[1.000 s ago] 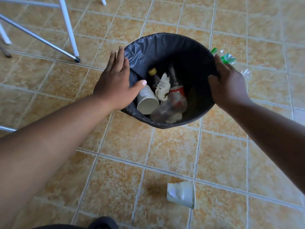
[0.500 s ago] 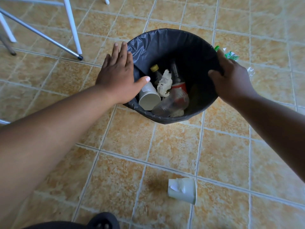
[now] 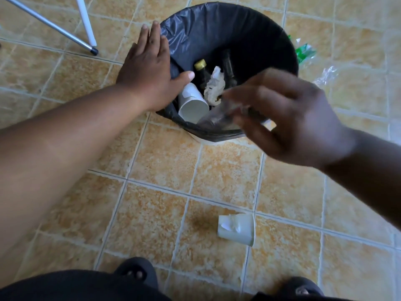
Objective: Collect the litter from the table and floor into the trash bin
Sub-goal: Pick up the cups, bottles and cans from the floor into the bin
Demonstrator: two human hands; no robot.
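A trash bin (image 3: 243, 25) lined with a black bag stands on the tiled floor. Inside it lie a white paper cup (image 3: 192, 103), crumpled paper (image 3: 214, 85), dark bottles (image 3: 201, 70) and a clear plastic bottle. My left hand (image 3: 149, 68) rests on the bin's left rim, fingers flat outside and thumb over the edge. My right hand (image 3: 290, 118) hovers blurred over the bin's near right side, fingers spread and empty. A crushed white paper cup (image 3: 237, 229) lies on its side on the floor in front of the bin.
A green and clear plastic wrapper (image 3: 306, 53) and a clear plastic scrap (image 3: 327, 74) lie on the floor right of the bin. White and metal furniture legs (image 3: 86, 25) stand at the top left. My two sandalled feet (image 3: 136, 272) show at the bottom edge.
My right hand has let go of the bin's right rim and swung toward me, over the near side of the bin. The left hand stays on the left rim.
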